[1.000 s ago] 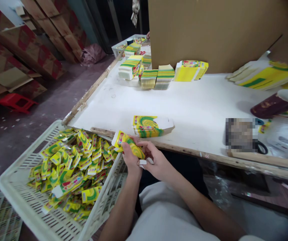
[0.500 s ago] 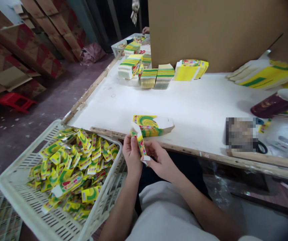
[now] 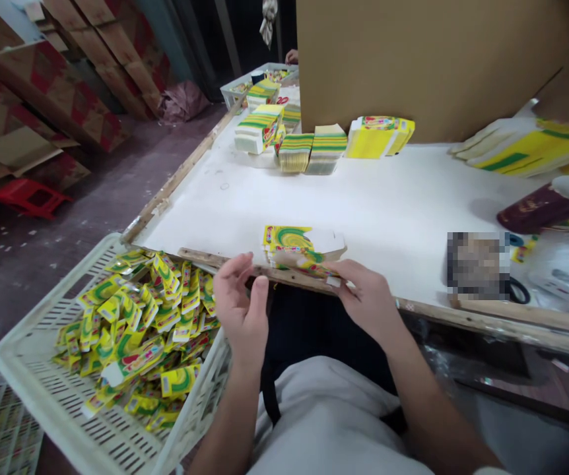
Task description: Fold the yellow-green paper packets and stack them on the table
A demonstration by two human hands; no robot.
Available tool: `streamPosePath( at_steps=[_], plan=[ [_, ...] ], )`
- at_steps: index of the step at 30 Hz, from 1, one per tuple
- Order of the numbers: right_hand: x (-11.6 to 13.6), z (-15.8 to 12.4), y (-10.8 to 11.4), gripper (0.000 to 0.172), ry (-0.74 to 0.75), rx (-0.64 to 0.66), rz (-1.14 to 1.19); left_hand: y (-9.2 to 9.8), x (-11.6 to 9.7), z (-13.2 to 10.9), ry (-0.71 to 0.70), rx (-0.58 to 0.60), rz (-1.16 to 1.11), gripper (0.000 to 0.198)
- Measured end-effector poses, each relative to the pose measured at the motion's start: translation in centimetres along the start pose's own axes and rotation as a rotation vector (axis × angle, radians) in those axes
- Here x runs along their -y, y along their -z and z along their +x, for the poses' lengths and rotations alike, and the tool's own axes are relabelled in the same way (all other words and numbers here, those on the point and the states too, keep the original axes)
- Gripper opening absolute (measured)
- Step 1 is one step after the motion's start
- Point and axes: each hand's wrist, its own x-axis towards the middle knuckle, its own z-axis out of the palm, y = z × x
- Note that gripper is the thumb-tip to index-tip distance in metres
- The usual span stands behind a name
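Observation:
My left hand (image 3: 241, 309) is raised over the table's near edge with its fingers apart and nothing in it. My right hand (image 3: 371, 298) pinches one end of a small yellow-green carton (image 3: 313, 265), which is slightly blurred and has a white flap at the pinched end. Right behind that carton, a stack of flat cartons (image 3: 287, 235) with the same print lies on the white table (image 3: 245, 211). To the left of my left hand stands a white plastic basket (image 3: 23, 359) holding many small yellow cartons (image 3: 138, 359).
Bundles of flat cartons (image 3: 311, 150) stand at the back by a big cardboard panel (image 3: 413, 66). On the right are a dark cup (image 3: 529, 208), scissors (image 3: 518, 290) and a clear plastic bag (image 3: 562, 264). Another person's hand (image 3: 292, 57) shows behind. A red stool (image 3: 32, 198) stands left.
My left hand has let go of the small carton, opened and moved left. My right hand has moved right and up with the carton, bringing it in front of the stack.

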Motion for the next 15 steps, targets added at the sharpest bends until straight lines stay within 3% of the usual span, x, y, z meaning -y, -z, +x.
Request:
streamPosePath(
  at_steps=[3,6,9,12,13,15],
  plan=[
    [0.0,0.0,0.3,0.042,0.107,0.051,-0.166,0.8,-2.8,0.3,-0.168,0.127,0.125,0.042],
    [0.5,-0.2,-0.6,0.031,0.254,0.152,-0.228,0.8,-3.3,0.3,-0.151,0.426,0.296,0.063],
    [1.2,-0.5,-1.2,0.021,0.357,0.233,-0.227,0.5,-1.2,0.2,-0.007,0.711,0.515,0.08],
    [1.3,-0.7,-1.0,0.023,0.396,0.215,-0.228,0.3,1.4,0.0,0.166,0.957,0.601,0.069],
    [1.3,-0.7,-0.8,0.026,0.392,0.194,-0.233,0.2,2.1,-0.1,0.184,0.996,0.593,0.06],
    [1.0,-0.7,-0.5,0.031,0.354,0.105,-0.247,0.0,3.0,-0.3,0.174,0.966,0.577,0.045]
  ],
)
